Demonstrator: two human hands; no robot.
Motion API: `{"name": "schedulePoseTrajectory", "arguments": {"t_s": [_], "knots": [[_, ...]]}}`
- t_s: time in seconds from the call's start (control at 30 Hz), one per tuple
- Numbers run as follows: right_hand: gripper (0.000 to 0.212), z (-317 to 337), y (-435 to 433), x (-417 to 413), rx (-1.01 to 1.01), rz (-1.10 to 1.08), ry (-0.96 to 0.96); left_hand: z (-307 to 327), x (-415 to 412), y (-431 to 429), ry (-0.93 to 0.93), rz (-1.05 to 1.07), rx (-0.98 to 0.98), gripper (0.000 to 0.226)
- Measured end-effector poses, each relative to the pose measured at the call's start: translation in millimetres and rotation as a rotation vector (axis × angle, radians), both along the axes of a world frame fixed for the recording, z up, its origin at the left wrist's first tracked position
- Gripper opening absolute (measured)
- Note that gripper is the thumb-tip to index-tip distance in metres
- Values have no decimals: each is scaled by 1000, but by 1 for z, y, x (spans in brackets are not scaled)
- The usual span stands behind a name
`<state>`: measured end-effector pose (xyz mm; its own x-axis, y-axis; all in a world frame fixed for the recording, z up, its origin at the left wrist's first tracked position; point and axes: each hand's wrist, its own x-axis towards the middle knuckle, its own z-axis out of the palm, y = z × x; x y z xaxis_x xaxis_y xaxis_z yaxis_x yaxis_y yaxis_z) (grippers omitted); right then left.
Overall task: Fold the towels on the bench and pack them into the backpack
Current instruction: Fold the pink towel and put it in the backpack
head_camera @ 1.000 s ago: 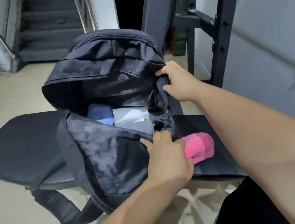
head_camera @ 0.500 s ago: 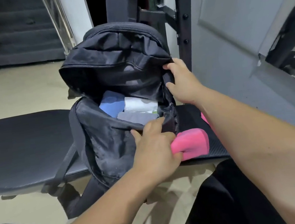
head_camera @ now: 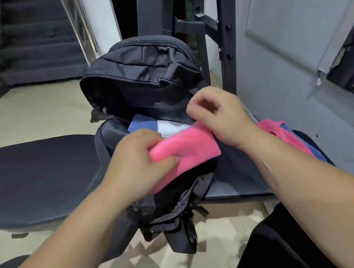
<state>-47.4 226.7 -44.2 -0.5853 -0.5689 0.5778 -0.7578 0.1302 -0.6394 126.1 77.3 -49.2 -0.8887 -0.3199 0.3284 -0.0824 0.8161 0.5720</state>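
Note:
A black backpack (head_camera: 143,86) stands unzipped on the black bench (head_camera: 36,180), its flap thrown back. Inside lie a folded blue towel (head_camera: 142,124) and a white one (head_camera: 171,128). My left hand (head_camera: 138,167) grips a folded pink towel (head_camera: 187,150) and holds it over the bag's front rim. My right hand (head_camera: 221,117) is at the towel's far right corner, fingers curled; whether it pinches the towel or the bag's edge I cannot tell. More pink and blue towels (head_camera: 283,134) lie on the bench behind my right forearm.
A black metal rack (head_camera: 224,39) rises right behind the backpack. A grey wall panel (head_camera: 294,41) is on the right, with stairs (head_camera: 36,50) at the far left. The backpack's straps (head_camera: 179,229) hang off the bench's front edge over the beige floor.
My left hand let go of the bag's front rim and lifted the pink towel off the bench to the opening. My right hand left the bag's side and came down to the towel.

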Motion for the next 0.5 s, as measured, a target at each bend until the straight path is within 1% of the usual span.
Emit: {"name": "schedulePoseTrajectory", "arguments": {"t_s": [0.07,0.1,0.13,0.2,0.23,0.3,0.33,0.37,0.4,0.43,0.47,0.5], "knots": [[48,11,-1,12,232,170,-6,18,-7,-10,-19,6,5,24],[53,14,-4,14,347,206,12,25,-12,-15,-38,-4,-7,23],[53,15,-7,14,417,211,32,30,-18,-21,-60,-12,-34,25],[43,18,-11,7,438,159,52,34,-27,-31,-106,-4,-67,39],[39,18,-11,3,430,126,42,31,-30,-39,-142,6,-46,49],[38,17,-8,-6,403,47,-4,20,-27,-53,-223,31,-4,68],[38,16,-6,-10,374,-5,-29,10,-23,-59,-249,39,-52,75],[38,14,-4,-13,334,-67,-54,0,-18,-63,-263,43,-146,79],[38,12,-4,-16,296,-125,-72,-12,-13,-66,-264,39,-263,75],[42,10,-4,-19,273,-171,-70,-25,-9,-67,-256,22,-397,64],[49,9,-6,-21,263,-192,-45,-37,-6,-68,-231,10,-494,50],[60,8,-8,-23,268,-192,-9,-47,-2,-66,-190,5,-531,35]]}}
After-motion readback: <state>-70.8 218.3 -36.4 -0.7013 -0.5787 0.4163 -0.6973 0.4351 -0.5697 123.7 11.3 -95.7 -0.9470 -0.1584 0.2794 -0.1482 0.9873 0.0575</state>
